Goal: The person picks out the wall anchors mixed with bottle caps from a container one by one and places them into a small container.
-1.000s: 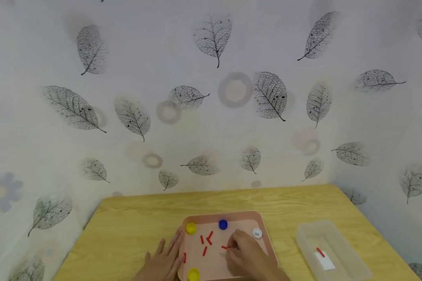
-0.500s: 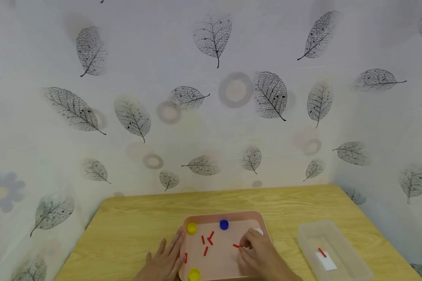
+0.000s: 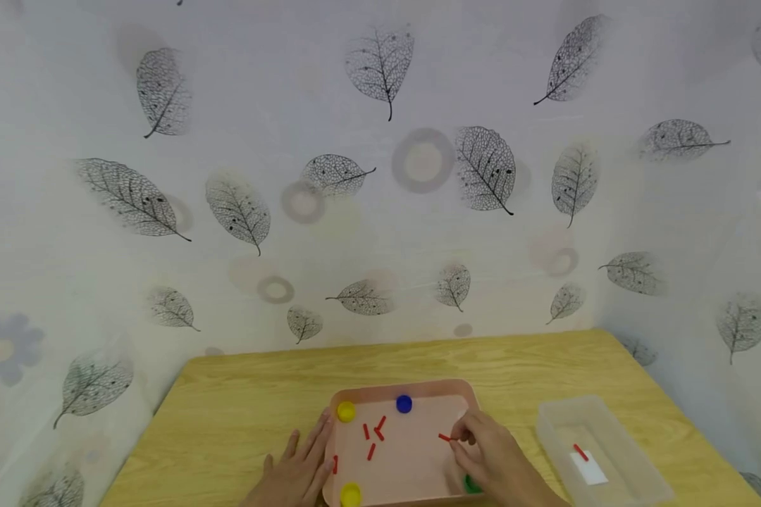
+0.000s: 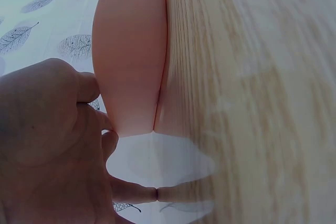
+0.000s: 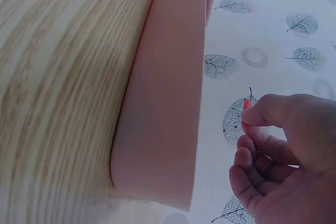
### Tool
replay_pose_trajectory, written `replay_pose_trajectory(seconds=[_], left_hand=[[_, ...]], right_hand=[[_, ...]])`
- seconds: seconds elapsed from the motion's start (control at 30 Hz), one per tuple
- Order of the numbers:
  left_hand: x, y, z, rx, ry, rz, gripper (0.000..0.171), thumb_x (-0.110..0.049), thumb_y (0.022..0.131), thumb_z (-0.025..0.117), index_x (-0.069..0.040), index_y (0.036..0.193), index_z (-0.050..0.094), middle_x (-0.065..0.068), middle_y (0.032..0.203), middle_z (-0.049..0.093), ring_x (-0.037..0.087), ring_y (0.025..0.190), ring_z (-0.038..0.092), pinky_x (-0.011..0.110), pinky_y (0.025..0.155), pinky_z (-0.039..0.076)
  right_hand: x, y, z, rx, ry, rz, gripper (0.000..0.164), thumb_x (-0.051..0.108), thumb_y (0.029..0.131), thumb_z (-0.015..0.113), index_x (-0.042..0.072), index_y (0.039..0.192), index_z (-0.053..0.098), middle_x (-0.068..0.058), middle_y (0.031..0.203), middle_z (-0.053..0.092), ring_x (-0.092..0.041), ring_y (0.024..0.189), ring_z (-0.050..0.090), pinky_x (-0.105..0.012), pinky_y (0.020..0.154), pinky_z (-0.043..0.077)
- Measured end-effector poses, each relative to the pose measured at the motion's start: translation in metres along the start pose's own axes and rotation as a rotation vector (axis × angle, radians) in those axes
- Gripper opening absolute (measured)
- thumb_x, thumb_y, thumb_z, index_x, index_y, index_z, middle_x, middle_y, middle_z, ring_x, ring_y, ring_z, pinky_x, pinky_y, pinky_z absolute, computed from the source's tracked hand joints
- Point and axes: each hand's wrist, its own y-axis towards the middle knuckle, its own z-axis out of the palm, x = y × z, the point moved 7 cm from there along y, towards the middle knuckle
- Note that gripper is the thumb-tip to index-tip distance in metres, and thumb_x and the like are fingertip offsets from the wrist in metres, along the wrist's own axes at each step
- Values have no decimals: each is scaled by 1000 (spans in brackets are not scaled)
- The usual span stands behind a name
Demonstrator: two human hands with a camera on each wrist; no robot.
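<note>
Over the right side of the pink tray [image 3: 406, 486], my right hand [image 3: 497, 458] pinches a small red stick [image 3: 444, 437] between thumb and fingertips. The stick's tip [image 5: 247, 104] pokes out past the thumb in the right wrist view. My left hand [image 3: 294, 465] lies with spread fingers against the tray's left edge. In the left wrist view its fingers touch the tray's outer wall [image 4: 131, 51]. Several other red sticks [image 3: 371, 451] lie loose in the tray's left half. A green cap [image 3: 472, 484] shows partly beneath my right hand.
Yellow caps [image 3: 346, 412] sit at the tray's two left corners, and a blue cap [image 3: 404, 404] by the far edge. To the right stands a clear plastic box [image 3: 634, 458] with a red stick [image 3: 580, 452] on a white card [image 3: 588, 469]. A leaf-patterned sheet rises behind the table.
My right hand has moved right with the red stick, from mid-tray towards the right edge. It now covers the white cap and has uncovered the green one. My left hand stays put.
</note>
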Motion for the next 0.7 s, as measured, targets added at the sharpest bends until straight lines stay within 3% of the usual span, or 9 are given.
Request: replay_pose_trajectory(seconds=[0.17, 0.37, 0.7], left_hand=[[0, 0, 2, 3, 18, -14, 65, -62, 97, 18, -30, 153, 10, 0, 157, 19, 46, 135, 26, 81, 85, 20], [2, 0, 3, -7, 32, -23, 65, -62, 97, 19, -30, 153, 13, 2, 155, 25, 46, 134, 28, 81, 85, 22], [3, 1, 1, -17, 7, -21, 63, -62, 97, 19, -33, 153, 11, 0, 156, 22, 48, 133, 28, 82, 84, 21]], right_hand=[[-2, -5, -13, -51, -9, 13, 24, 3, 83, 69, 22, 84, 55, 15, 83, 50, 1, 74, 51, -21, 62, 49], [-2, -10, -34, -184, -62, -84, 34, -4, 74, 76, 23, 83, 56, 19, 81, 49, 2, 70, 48, -22, 59, 48], [-21, -19, -63, -248, -166, -26, 39, -3, 72, 78, 27, 82, 56, 21, 81, 48, 2, 71, 46, -21, 61, 47]])
